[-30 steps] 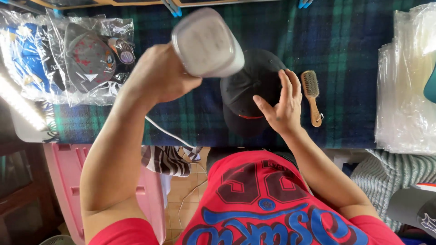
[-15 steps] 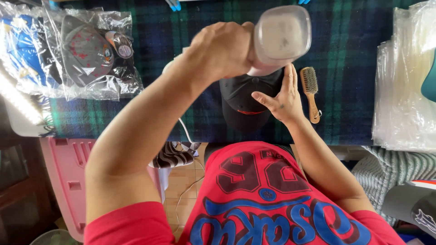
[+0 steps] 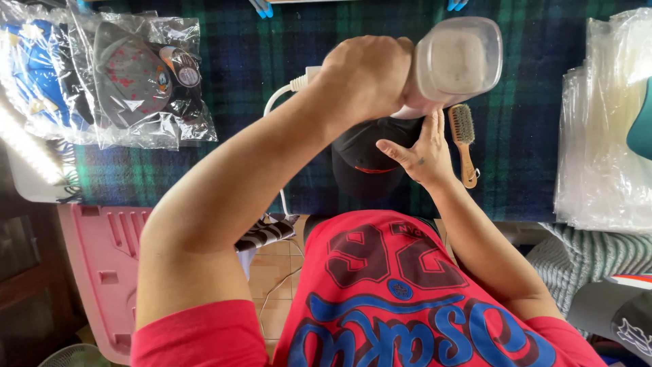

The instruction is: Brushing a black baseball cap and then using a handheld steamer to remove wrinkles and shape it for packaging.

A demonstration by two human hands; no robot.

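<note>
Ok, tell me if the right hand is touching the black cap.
Touching. The head view shows the right hand with its palm and fingers laid flat on the black cap, no gap between them.

Surface [image 3: 530, 163] covered with a dark blue-green plaid cloth, filling the upper half of the frame. Upper left: bagged caps in clear plastic [image 3: 129, 81], a grey one on top, blue one beside it at the far left edge. Centre: black cap [image 3: 363, 160] with a red trim line, lying flat on the cloth. Just right of it: wooden-handled brush [image 3: 464, 139], bristles up, handle pointing toward the lower edge of the surface. Right edge: stack of clear plastic bags [image 3: 601, 136], overhanging the cloth. White cord [image 3: 275, 102] trails across the cloth left of the black cap.
</note>
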